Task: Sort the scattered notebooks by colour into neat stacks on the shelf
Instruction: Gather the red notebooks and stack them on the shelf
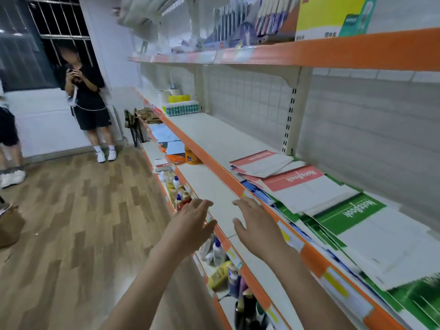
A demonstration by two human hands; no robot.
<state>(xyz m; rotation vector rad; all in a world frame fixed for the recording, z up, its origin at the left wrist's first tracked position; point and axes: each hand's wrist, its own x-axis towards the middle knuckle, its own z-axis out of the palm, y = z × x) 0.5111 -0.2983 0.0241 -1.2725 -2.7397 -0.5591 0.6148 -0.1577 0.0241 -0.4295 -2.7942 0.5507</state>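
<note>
Notebooks (309, 186), red and green, jumbled on shelf (214, 136); left hand (190, 222), right hand (257, 225) released, empty. Sorting unstarted; next: grasp top red.

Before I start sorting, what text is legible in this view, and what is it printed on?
"NoteBook", upside down from here, on the red band of the red notebook.
"NoteBook", also upside down, on the green band of the green notebook.
White print on the far red notebook: too blurred to read.
Print on the yellow box on the top shelf: too blurred.
Shelf-edge price tags: unreadable.
Bottle labels on the lower shelf: unreadable.
</note>
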